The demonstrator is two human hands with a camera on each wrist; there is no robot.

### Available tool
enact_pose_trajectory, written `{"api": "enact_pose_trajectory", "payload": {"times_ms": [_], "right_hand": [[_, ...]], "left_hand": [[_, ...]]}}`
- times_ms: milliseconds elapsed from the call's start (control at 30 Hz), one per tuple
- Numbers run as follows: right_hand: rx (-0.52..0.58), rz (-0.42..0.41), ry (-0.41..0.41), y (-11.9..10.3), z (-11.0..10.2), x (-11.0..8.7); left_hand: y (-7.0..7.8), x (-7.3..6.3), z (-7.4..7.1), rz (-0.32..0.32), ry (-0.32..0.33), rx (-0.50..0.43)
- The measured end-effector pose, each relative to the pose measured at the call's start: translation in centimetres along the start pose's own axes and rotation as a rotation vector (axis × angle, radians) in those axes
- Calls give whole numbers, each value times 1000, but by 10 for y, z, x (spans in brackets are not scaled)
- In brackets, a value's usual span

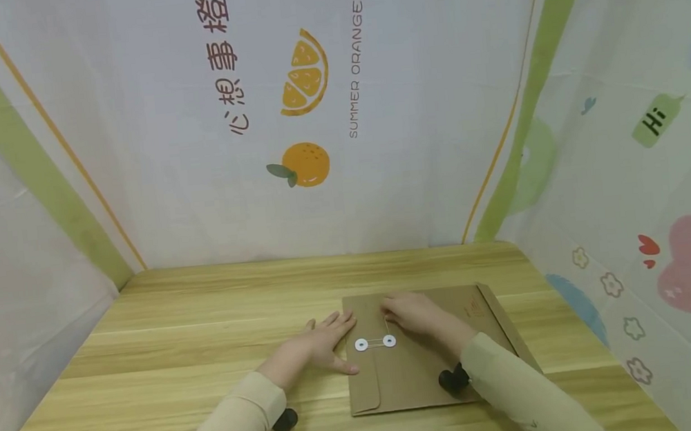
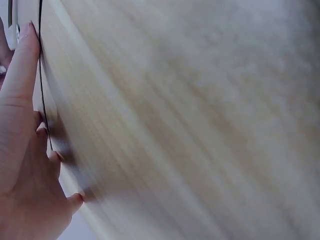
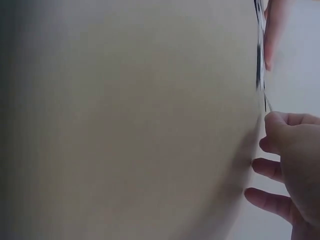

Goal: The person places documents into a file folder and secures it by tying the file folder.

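A brown kraft document envelope (image 1: 423, 374) lies flat on the wooden table, its flap on the left side. Two white button discs are on it, one on the flap (image 1: 361, 344) and one on the body (image 1: 389, 340), with string running between them. My right hand (image 1: 414, 311) pinches the string's free end between thumb and forefinger, just above the body button; the string (image 3: 267, 101) stretches taut to the fingertips in the right wrist view. My left hand (image 1: 327, 345) lies with spread fingers along the envelope's left edge, its thumb (image 2: 22, 65) resting on the flap.
The wooden table (image 1: 208, 346) extends to the left and behind the envelope. White printed cloth (image 1: 428, 166) hangs at the back and both sides. A black wrist-camera piece (image 1: 454, 380) sits under the right sleeve, another (image 1: 285, 422) beside the left sleeve.
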State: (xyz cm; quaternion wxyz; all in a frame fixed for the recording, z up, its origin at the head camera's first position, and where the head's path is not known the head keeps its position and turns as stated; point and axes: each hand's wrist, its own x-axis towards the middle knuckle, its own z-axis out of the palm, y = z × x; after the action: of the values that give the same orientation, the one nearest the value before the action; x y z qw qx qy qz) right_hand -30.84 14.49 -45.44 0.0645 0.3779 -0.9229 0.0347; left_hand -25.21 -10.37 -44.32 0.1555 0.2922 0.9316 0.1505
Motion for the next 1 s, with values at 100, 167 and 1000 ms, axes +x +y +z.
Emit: {"api": "enact_pose_trajectory", "payload": {"times_ms": [100,167,1000], "right_hand": [[-9,-28,-23,-8,1,10],[-16,-49,-40,-13,1,16],[183,-52,-167,-13,-6,34]], "left_hand": [[1,0,0,-2,-1,1],[1,0,0,-1,0,-2],[0,-3,-1,-10,7,4]]}}
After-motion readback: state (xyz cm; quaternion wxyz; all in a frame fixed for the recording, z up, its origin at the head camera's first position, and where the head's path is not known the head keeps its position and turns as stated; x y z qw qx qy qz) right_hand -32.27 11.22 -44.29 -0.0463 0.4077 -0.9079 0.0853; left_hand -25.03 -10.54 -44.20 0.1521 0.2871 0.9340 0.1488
